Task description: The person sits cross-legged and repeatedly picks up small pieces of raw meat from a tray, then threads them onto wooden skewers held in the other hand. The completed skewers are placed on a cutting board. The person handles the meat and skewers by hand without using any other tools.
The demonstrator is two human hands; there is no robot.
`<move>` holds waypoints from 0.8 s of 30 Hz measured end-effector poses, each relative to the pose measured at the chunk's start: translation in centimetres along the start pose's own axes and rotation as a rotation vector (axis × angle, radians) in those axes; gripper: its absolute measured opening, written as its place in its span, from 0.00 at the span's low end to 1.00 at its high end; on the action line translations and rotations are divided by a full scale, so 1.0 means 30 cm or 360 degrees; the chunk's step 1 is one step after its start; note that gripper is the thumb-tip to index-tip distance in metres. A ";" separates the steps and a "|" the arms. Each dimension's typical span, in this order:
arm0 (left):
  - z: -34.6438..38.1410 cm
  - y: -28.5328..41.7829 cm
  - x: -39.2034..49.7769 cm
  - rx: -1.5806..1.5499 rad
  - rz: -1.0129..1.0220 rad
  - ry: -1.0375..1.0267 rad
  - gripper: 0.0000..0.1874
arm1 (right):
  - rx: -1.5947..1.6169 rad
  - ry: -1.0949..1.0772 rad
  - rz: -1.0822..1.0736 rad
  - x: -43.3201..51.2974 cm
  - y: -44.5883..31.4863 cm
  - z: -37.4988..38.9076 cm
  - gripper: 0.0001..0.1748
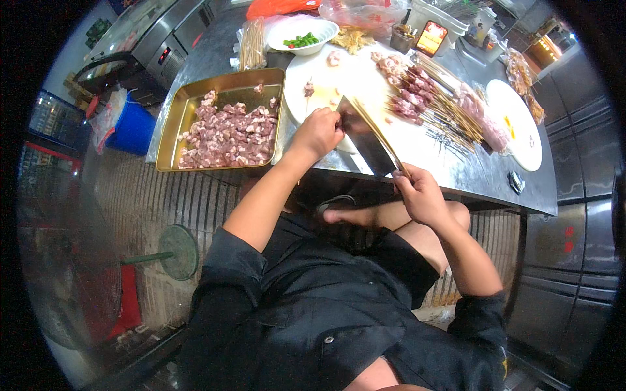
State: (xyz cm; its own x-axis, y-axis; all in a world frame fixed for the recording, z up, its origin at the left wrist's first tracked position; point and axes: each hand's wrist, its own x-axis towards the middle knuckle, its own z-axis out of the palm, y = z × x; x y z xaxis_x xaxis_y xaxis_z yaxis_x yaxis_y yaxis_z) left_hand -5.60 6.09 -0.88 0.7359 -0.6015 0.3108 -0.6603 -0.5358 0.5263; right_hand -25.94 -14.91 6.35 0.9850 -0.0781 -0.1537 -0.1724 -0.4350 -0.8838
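My left hand [318, 132] is closed at the near edge of the round white board [320, 66]. A thin skewer with a small meat piece [308, 89] near its upper end runs down to it; the grip is partly hidden. My right hand [420, 193] grips the near end of several bamboo skewers [374, 126], which slant up and left. Beside them is a broad, dark, blade-like surface [369, 146]; whether I hold it is unclear. Left of my hands, cut raw meat [230, 134] fills much of a gold-coloured metal tray [168, 122]. Threaded meat skewers [415, 95] lie piled at right.
Behind the board stand a white bowl with green chillies [303, 41], bagged skewers [253, 46], a lit phone [431, 38] and plastic containers [437, 19]. A white oval plate [528, 132] lies at right. A blue bucket [132, 124] stands left of the metal table [543, 193].
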 end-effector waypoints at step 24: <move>0.025 -0.017 0.035 0.0017 -0.0112 0.0122 0.08 | 0.0349 0.0056 0.0391 -0.015 0.054 -0.185 0.16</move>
State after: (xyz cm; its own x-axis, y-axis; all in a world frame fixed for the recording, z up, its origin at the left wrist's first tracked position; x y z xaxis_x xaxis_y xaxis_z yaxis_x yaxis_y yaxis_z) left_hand -4.61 5.29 -1.42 0.7897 -0.5153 0.3329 -0.6076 -0.5817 0.5408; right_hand -26.68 -20.57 7.44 0.9126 -0.1892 -0.3623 -0.3966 -0.1958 -0.8968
